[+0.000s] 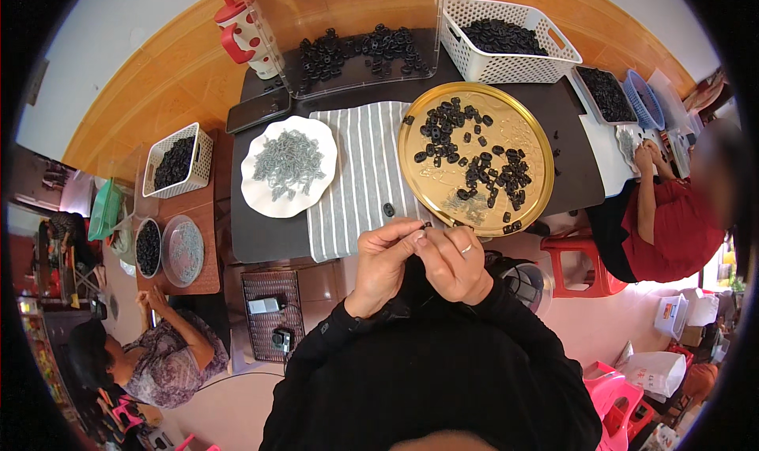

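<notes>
A small dark piece [428, 225], mostly hidden, peeks out just below the frame's centre between the closely pinched fingertips of the left hand [379, 265] and right hand [457, 271]. A smooth black oval [388, 210] lies nearby on striped grey cloth [356, 174]. Right of centre, a shiny, round gold tray [528, 127] carries chunky black pieces [515, 178]; left of centre, a scalloped white plate [253, 190] holds tangled grey bits [288, 162].

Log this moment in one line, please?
left hand: pinching small black piece; right hand: at same piece; nearby: striped cloth, gold tray
</notes>
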Available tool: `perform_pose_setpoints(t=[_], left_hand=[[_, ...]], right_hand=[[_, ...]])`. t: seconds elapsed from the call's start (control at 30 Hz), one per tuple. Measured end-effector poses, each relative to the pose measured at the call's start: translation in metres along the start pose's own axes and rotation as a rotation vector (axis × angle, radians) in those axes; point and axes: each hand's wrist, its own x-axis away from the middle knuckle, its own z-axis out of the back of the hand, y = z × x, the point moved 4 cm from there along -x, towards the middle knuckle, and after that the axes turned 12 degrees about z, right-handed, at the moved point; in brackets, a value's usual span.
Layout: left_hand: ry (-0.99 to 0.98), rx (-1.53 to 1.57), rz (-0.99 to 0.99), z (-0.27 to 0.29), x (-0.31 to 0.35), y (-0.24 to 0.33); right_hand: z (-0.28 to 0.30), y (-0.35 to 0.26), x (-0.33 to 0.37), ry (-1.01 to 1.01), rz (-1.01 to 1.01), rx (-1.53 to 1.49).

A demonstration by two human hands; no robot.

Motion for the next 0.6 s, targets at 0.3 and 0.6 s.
perform_pose_setpoints(t=[0.3,0.6], left_hand=[[0.019,-0.043,-0.004,0.006,-0.003,0.009],[0.076,-0.158,-0.095,0.010,0.000,0.007]], right_hand=[[-0.007,0.020,0.016,0.203,-0.733,-0.531],[-0.023,0.015,0.026,0.212,-0.964,-0.887]])
